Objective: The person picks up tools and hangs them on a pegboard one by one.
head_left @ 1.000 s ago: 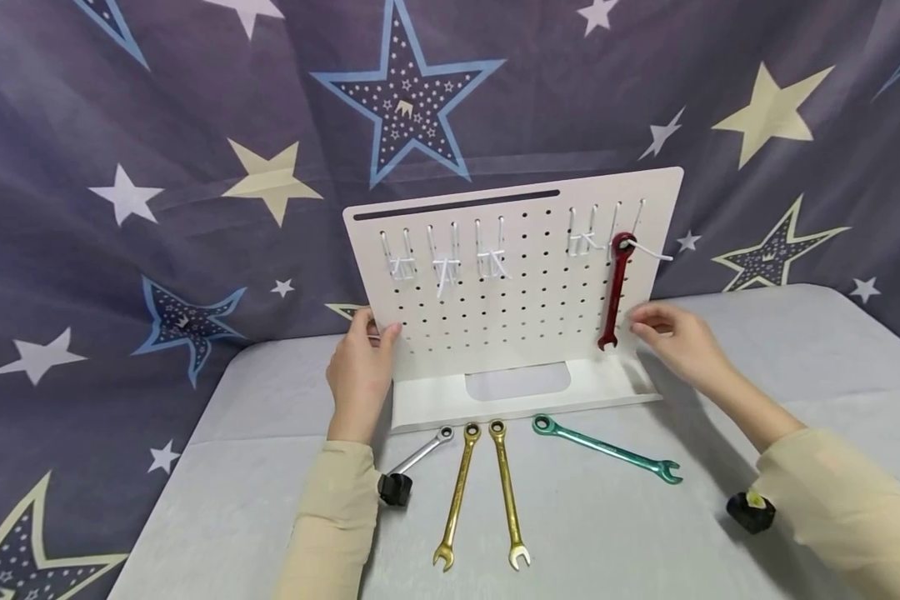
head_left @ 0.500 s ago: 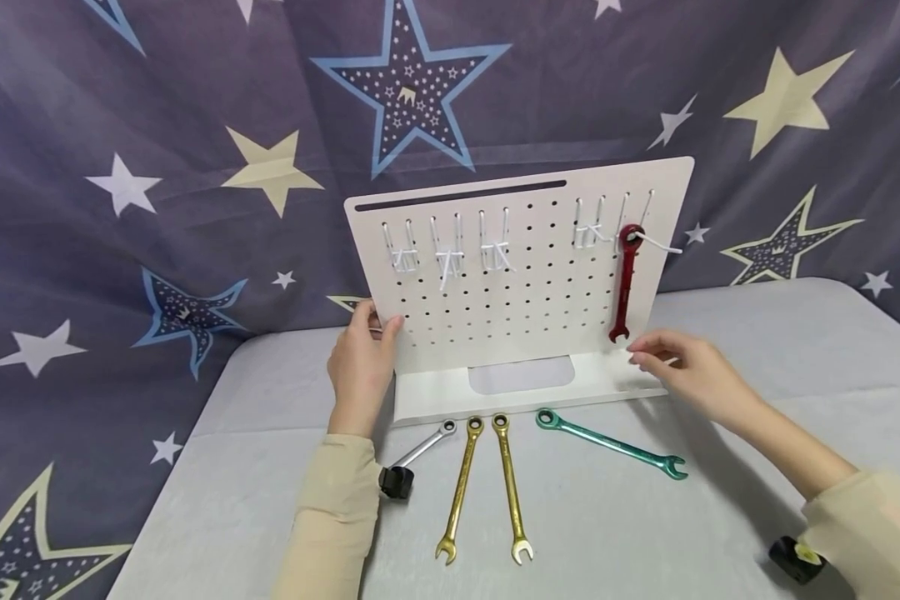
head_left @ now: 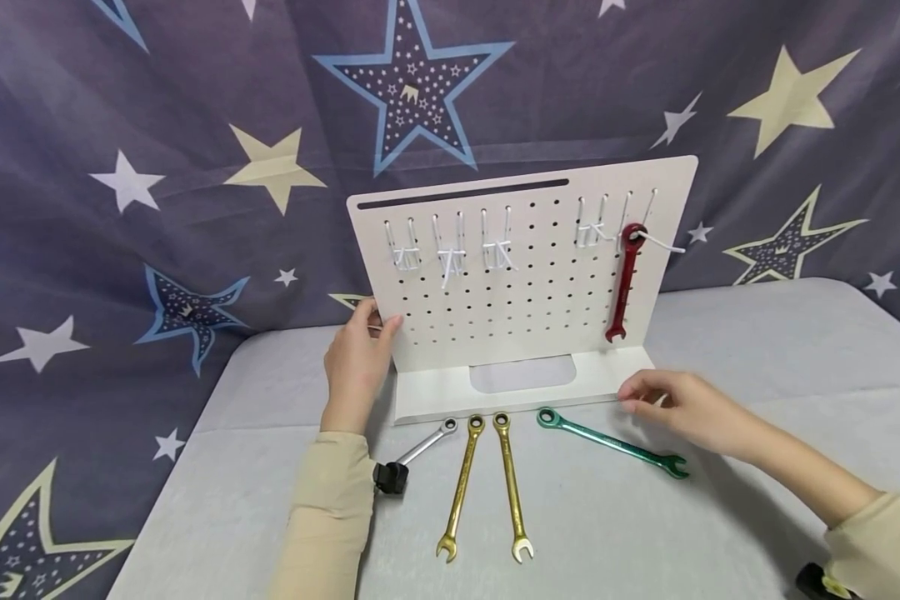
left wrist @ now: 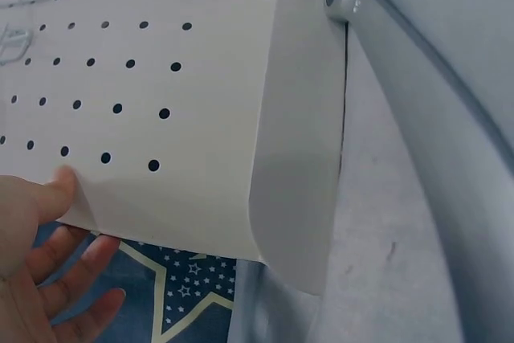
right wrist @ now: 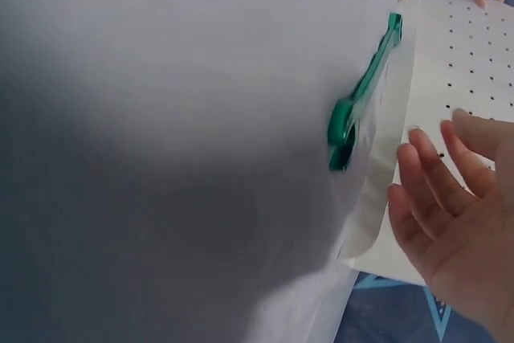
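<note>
My left hand [head_left: 358, 367] grips the left edge of a white pegboard [head_left: 495, 325], thumb on the front and fingers behind, as the left wrist view confirms. At the right front corner of the board's base, my right hand [head_left: 690, 410] hovers with loosely bent fingers and nothing in them. Just left of it on the table lies a green wrench [head_left: 607, 442]. A red wrench [head_left: 626, 283] hangs by its ring end from the rightmost hook. Two gold wrenches [head_left: 462, 492] and a silver wrench [head_left: 424, 443], partly hidden by the left wrist camera, lie in front of the base.
Several white wire hooks [head_left: 450, 254] sit along the upper part of the pegboard. A grey cloth covers the table [head_left: 600, 533]. Behind the board hangs a dark curtain [head_left: 570, 100] with star patterns.
My right hand has come down from the pegboard's right edge to the base's front corner, near the green wrench. The left hand keeps its grip. The head view has shifted slightly.
</note>
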The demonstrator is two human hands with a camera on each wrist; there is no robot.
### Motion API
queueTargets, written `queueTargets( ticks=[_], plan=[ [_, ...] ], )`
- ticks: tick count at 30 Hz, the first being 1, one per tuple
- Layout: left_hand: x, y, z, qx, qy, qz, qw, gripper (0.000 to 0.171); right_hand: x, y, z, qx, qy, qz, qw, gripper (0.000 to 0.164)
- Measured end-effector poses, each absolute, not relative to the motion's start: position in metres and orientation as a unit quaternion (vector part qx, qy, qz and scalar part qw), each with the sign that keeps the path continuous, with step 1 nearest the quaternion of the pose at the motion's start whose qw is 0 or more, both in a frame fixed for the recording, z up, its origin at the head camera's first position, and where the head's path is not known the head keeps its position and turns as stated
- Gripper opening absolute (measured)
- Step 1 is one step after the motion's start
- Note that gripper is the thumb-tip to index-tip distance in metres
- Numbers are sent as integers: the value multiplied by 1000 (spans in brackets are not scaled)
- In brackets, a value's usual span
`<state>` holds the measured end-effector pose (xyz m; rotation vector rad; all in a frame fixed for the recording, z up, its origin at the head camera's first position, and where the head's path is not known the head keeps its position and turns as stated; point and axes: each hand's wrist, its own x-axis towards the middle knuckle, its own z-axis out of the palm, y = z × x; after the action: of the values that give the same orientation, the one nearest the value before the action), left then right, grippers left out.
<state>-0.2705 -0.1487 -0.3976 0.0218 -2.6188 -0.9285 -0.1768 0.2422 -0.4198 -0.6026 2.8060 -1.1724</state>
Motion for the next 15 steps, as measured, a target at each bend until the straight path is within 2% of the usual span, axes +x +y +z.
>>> queueTargets(
  ticks=[15],
  plan=[
    [-270, -150, -397, -4, -924, -335, 183, 35, -175, 228, -433, -278, 871, -390, 110, 17]
  ],
)
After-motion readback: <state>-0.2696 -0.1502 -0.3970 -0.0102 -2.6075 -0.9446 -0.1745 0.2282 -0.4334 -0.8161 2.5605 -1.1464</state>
